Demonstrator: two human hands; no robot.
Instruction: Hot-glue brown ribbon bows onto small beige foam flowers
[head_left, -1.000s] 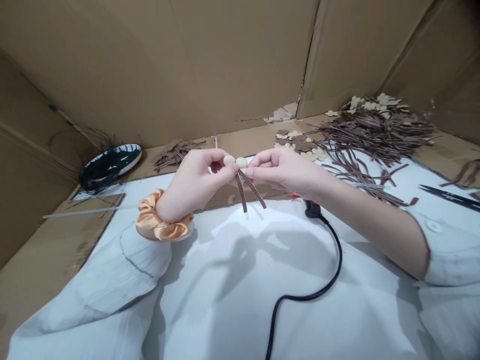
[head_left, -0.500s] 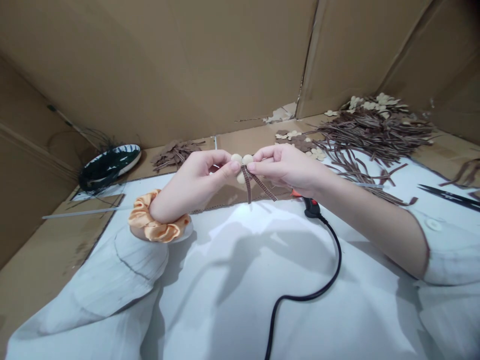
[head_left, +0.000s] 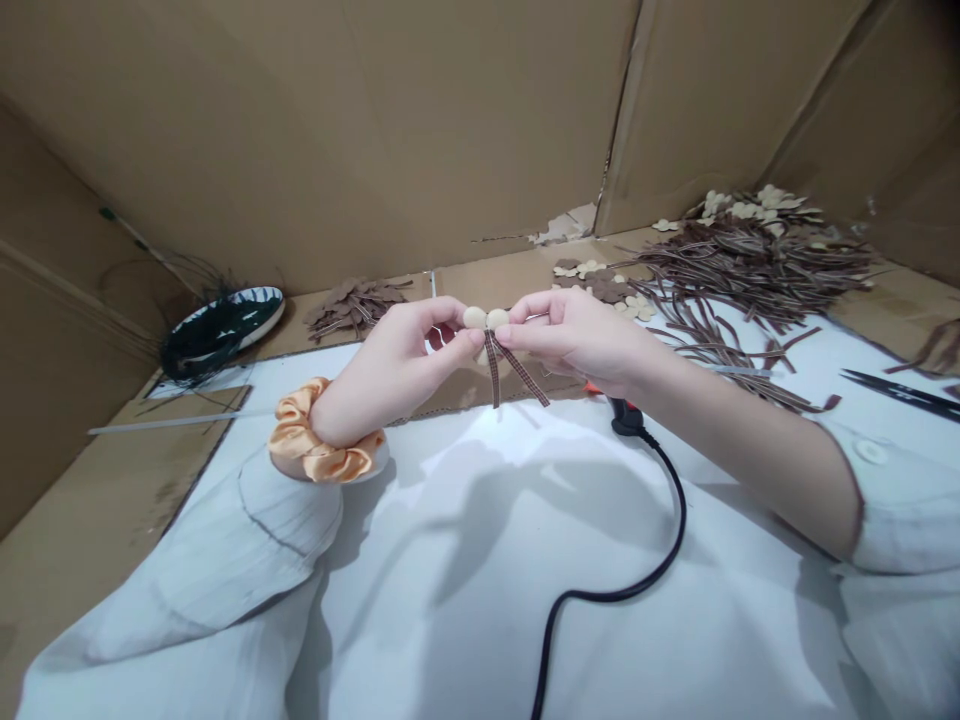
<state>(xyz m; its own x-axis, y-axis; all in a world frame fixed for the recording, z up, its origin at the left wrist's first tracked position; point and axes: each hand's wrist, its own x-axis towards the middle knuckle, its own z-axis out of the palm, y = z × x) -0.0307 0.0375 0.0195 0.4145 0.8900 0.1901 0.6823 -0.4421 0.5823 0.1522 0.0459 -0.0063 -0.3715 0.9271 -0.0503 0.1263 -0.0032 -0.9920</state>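
Note:
Between my two hands, above the middle of the work surface, is a small cream fabric flower with rounded petals. A brown checked ribbon hangs from its centre in two tails. My left hand, with an orange scrunchie at the wrist, pinches the flower's left side between thumb and fingers. From the right, my right hand pinches the flower where the ribbon meets it. Fingers cover part of the lower petals. Below my right hand lies a black tool handle with a red button, its front end hidden.
A black cable curves toward me across the white surface. Brown ribbon strips and cream flowers are heaped at back right, near black tweezers. A bowl of dark green threads stands left, beside brown pieces.
My left hand has shifted slightly and its fingers have moved on the flower, hiding more of the lower petals. The ribbon tails have swung a little left. My right hand keeps its pinch.

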